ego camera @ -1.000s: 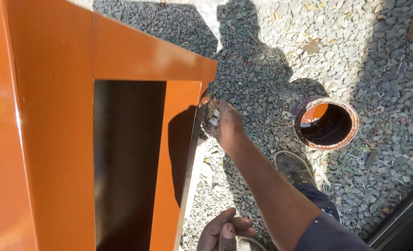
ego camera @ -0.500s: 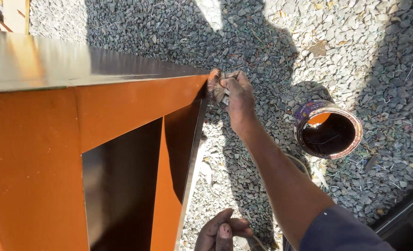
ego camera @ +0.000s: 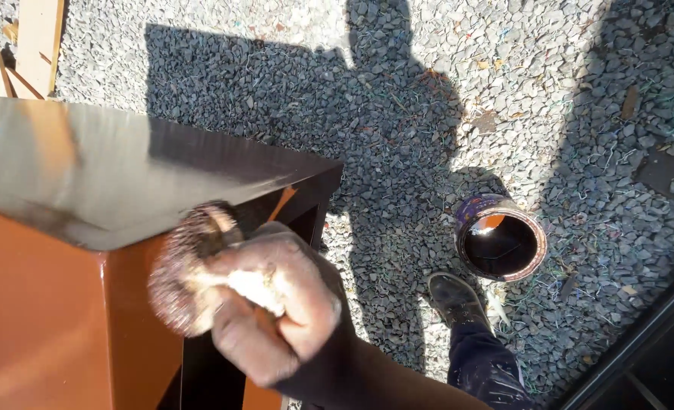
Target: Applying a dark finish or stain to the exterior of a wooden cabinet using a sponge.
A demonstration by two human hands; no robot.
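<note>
Since the earlier frames, the right hand (ego camera: 272, 304) has come back from the far corner of the orange cabinet (ego camera: 41, 319) and now fills the near foreground, while the left hand, seen low in the view half a second ago, is out of view. Right hand state: closed, fingers (ego camera: 234, 334) curled around a stained, reddish-brown wad of fibrous applicator material (ego camera: 181, 266), which protrudes to the left of the knuckles. The wad is at the front upper edge of the cabinet, just below its glossy top panel (ego camera: 124, 167); whether it touches the painted face cannot be told. The cabinet's dark opening (ego camera: 215, 380) lies directly below the hand. To the right of the hand, well apart, an open paint can (ego camera: 500, 244) lies tilted on the gravel ground (ego camera: 580, 91), its mouth toward the camera. The person's shoe (ego camera: 454, 298) stands just beside the can, between can and forearm. Wooden offcuts (ego camera: 29, 45) lie beyond the cabinet, far to the upper left.
</note>
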